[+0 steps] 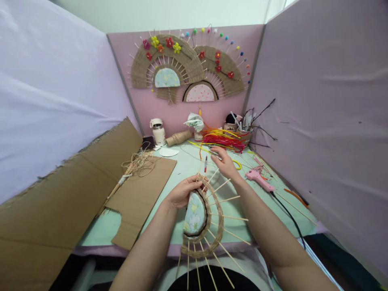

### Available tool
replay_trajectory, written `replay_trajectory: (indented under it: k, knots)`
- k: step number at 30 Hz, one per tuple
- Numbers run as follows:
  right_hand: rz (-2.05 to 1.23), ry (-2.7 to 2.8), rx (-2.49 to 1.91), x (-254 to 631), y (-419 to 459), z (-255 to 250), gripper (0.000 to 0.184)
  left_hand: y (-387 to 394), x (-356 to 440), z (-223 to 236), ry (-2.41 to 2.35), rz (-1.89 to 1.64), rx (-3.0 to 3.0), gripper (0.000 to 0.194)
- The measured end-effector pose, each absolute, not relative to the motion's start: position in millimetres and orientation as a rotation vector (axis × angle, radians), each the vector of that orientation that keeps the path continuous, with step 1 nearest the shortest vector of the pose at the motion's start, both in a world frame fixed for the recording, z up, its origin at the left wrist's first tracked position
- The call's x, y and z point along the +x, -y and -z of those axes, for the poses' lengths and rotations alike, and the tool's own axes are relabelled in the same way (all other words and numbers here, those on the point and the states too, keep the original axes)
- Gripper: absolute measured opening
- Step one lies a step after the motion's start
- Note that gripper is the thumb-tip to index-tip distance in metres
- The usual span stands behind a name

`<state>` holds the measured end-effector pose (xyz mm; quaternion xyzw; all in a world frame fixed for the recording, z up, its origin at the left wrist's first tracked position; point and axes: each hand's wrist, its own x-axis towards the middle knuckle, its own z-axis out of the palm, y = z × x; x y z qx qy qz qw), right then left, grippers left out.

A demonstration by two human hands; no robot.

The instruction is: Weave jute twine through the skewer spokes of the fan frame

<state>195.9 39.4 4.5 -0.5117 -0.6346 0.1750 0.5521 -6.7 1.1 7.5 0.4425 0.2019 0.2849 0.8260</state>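
My left hand (184,190) grips the upper end of a small half-round woven fan (220,214), turned on its side. Its padded centre (194,214) is blue floral cloth edged in black and twine, with thin wooden sticks fanning out to the right and below. A twine band is woven across the sticks. Farther forward, my right hand (224,162) has its thumb and fingers curled around the silver metal part of what looks like scissors (216,154), with a yellow loop (238,165) beside the hand. Part of this tool is hidden. A red marker-like pen (205,163) lies between my hands.
Cardboard (151,173) with a stick bundle (121,182) and loose twine covers the left. A pink glue gun (259,180) and its cord lie right. Behind are a twine roll (179,138), white bottle (158,132) and red pipe cleaners (224,140). Finished fans (166,48) hang at the back.
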Motion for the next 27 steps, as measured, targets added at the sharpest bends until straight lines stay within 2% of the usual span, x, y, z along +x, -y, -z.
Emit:
replay_trajectory:
  k: [4, 7, 11, 18, 27]
  knots:
    - [-1.035, 1.756, -0.875, 176, -23, -9, 0.039, 0, -4, -8, -0.437, -0.58, 0.953, 0.025]
    - [-1.295, 1.783, -0.838, 175, -19, -10, 0.039, 0, -4, -8, -0.427, -0.583, 0.94, 0.025]
    - [-1.25, 1.807, -0.935, 192, -21, -14, 0.025, -1, -5, -8, -0.455, -0.582, 0.933, 0.027]
    - [-1.003, 1.49, -0.922, 209, -28, -15, 0.018, 0, -3, -7, -0.469, -0.557, 0.953, 0.024]
    - [-1.118, 1.291, -0.758, 193, -32, -11, 0.017, 4, 7, 0, -0.433, -0.465, 0.944, 0.02]
